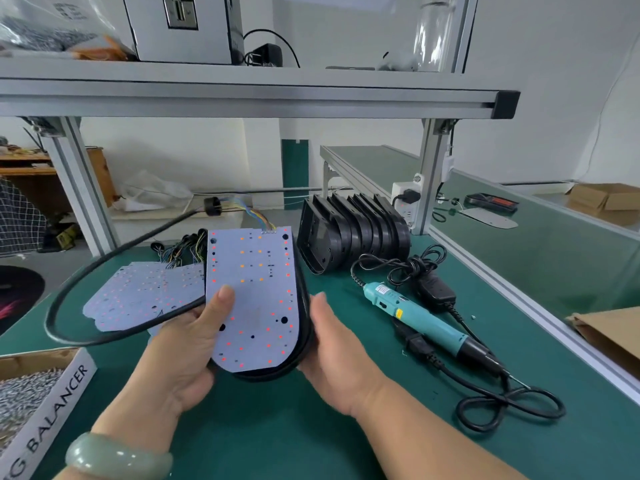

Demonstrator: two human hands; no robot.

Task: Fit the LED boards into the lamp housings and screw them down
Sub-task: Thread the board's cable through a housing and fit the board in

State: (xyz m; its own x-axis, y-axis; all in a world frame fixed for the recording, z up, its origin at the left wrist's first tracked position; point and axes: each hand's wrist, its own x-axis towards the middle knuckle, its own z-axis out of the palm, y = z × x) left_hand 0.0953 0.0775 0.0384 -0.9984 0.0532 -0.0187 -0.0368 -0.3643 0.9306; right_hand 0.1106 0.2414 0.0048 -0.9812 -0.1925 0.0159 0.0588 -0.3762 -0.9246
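Sitting at the near left corner of the green surface [277, 427] is a cardboard box of screws [31, 386] with "BALANCER" printed on its side. Just right of it the left forearm comes in, with a pale green bangle [117, 455] on the wrist. Beyond it a thick black cable [104, 268] curves in a wide loop over a loose pile of spare LED boards [145, 292] that lie flat on the surface, their wire bundles behind them. The left hand [187, 344] grips the LED board [252, 296] at its left edge, thumb pressed on the white face and fingers curled underneath. This board is held above the surface and tilted toward the camera. It lies over the black lamp housing [304, 327], whose rim shows along its right and lower edges. Coloured wires leave the board's top edge. The right hand [332, 344] clasps the right rim of the lamp housing, fingers wrapped behind it. Farther right and back, a row of empty housings [349, 233] stands on edge. In front of that row a teal electric screwdriver [415, 317] lies on the surface with its black cord coiled around it.
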